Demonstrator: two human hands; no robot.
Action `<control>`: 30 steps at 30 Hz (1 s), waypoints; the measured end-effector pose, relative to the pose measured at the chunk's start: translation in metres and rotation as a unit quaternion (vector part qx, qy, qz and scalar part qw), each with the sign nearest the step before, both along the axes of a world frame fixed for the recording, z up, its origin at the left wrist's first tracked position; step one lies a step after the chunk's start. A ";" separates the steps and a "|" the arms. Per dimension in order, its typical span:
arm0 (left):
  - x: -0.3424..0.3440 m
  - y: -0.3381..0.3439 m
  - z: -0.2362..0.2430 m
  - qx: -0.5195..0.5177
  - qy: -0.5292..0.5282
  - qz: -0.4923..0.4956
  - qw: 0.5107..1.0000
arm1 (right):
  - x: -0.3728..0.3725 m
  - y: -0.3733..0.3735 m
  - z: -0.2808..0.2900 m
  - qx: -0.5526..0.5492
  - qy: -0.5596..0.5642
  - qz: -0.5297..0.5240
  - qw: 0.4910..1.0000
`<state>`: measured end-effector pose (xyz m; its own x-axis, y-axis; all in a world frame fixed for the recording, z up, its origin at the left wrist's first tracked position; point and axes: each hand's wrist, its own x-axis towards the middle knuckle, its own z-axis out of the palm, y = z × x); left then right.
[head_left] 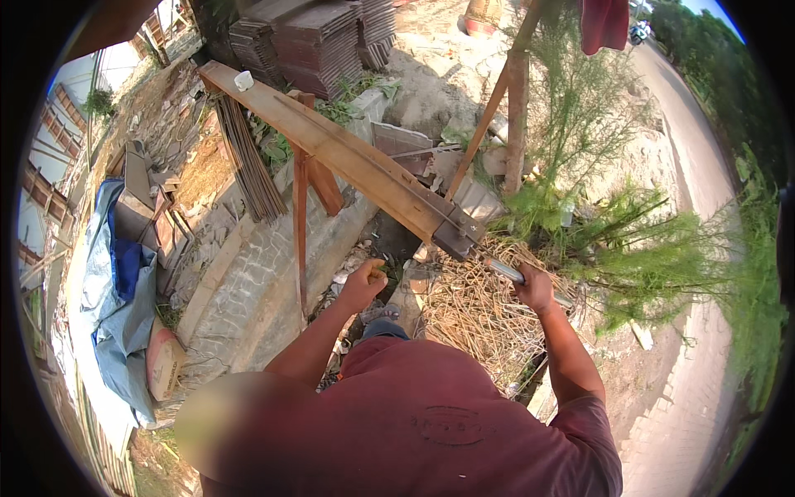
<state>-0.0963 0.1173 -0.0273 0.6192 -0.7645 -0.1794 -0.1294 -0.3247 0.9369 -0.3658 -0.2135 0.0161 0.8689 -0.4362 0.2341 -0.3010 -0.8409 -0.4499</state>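
A long wooden beam (pixel 331 147) on posts runs diagonally across the view, with a dark metal fixture (pixel 455 238) at its lower right end. My right hand (pixel 537 288) is closed around a silvery metal pipe (pixel 505 269) that reaches up to the fixture. My left hand (pixel 366 283) is below the beam, left of the fixture, fingers loosely bent and apart, with no held object visible. A tangled pile of short rusty metal pieces (pixel 464 323) lies beneath the pipe. A small white container (pixel 243 80) sits at the beam's far end.
Long rods (pixel 248 166) lean under the beam. Stacked roof tiles (pixel 310 54) stand behind. A blue tarp (pixel 120 323) and broken masonry lie left, beside a concrete strip (pixel 224 306). Leafy branches (pixel 621 248) crowd the right, before a road (pixel 687 132) with a distant motorbike (pixel 639 33).
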 end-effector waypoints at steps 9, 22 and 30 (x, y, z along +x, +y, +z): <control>0.118 -0.111 0.048 0.101 -0.312 0.120 0.937 | -0.051 0.014 0.018 0.012 0.064 -0.076 0.995; 0.140 -0.201 0.013 0.216 -0.346 0.295 0.864 | -0.225 -0.012 -0.038 -0.069 0.122 -0.181 0.974; 0.145 -0.200 0.017 0.254 -0.339 0.284 0.860 | -0.173 0.023 0.009 0.022 0.067 -0.128 0.989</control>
